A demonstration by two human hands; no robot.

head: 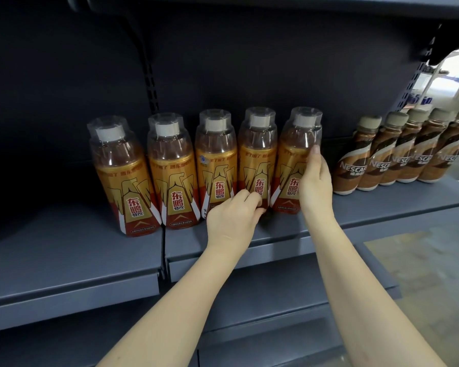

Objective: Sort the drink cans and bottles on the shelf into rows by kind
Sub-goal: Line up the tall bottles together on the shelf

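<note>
Several orange energy-drink bottles with clear outer caps stand in a row along the grey shelf (pixel 72 250). My left hand (pixel 233 215) grips the base of the fourth orange bottle (pixel 257 154). My right hand (pixel 316 181) is pressed around the right side of the fifth orange bottle (pixel 294 160). To the right, apart from them, several brown Nescafe coffee bottles (pixel 368 160) stand in their own row. Both forearms reach up from the lower edge of the view.
A dark back panel with slotted uprights (pixel 151 86) closes the shelf behind. The shelf left of the first orange bottle (pixel 119 176) is bare. A lower shelf (pixel 276 295) juts out beneath my arms. Concrete floor (pixel 435 274) shows at the right.
</note>
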